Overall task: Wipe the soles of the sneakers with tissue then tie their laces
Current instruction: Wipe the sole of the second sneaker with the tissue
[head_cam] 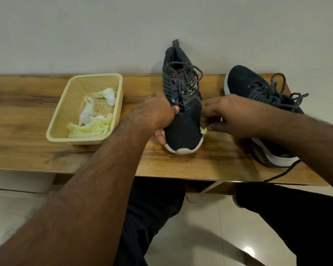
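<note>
While the left hand (pixel 158 116) grips the near sneaker (pixel 183 120) mid-table by the front edge, the right hand (pixel 225 114) pinches tissue (pixel 203 130) against its sole rim; soft upper, so hold the stiffer sole.

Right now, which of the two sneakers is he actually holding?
The middle sneaker, toe toward him: left hand grips its side. The other sneaker, at the right, lies untouched.

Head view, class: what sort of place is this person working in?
Probably a room at home: a wooden table pushed against a plain pale wall, over a glossy tiled floor. Sneakers and a small plastic basket of tissues sit on it.
</note>
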